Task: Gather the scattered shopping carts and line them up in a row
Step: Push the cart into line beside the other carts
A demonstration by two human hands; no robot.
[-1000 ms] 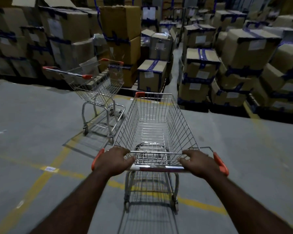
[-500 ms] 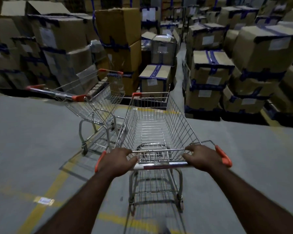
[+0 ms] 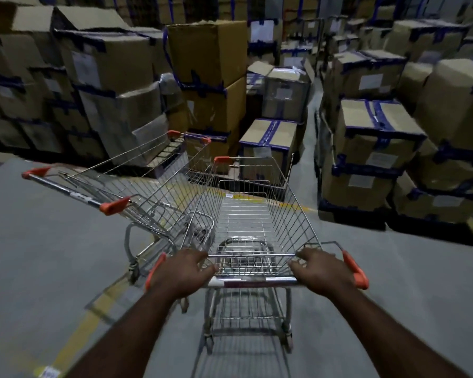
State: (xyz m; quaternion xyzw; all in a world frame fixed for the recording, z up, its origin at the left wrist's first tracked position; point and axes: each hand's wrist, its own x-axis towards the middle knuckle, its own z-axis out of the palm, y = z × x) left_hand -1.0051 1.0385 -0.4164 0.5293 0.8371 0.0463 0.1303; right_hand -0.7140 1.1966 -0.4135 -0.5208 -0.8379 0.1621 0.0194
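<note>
A wire shopping cart (image 3: pixel 253 219) with orange handle caps stands right in front of me, its basket empty. My left hand (image 3: pixel 182 271) grips the left part of its handle bar and my right hand (image 3: pixel 321 271) grips the right part. A second empty wire cart (image 3: pixel 137 184) stands just to its left, angled slightly, with its handle toward the near left. The two baskets run side by side and almost touch near their front corners.
Stacks of taped cardboard boxes (image 3: pixel 374 137) rise ahead and on both sides, on dark pallets. A low box (image 3: pixel 268 143) sits just beyond the carts' front. A narrow aisle (image 3: pixel 310 118) runs between the stacks. Yellow lines (image 3: pixel 77 336) mark the grey floor.
The cart in my hands has rolled forward toward the boxes and come alongside the second cart, which now looks much closer on the left. Both hands kept their grip.
</note>
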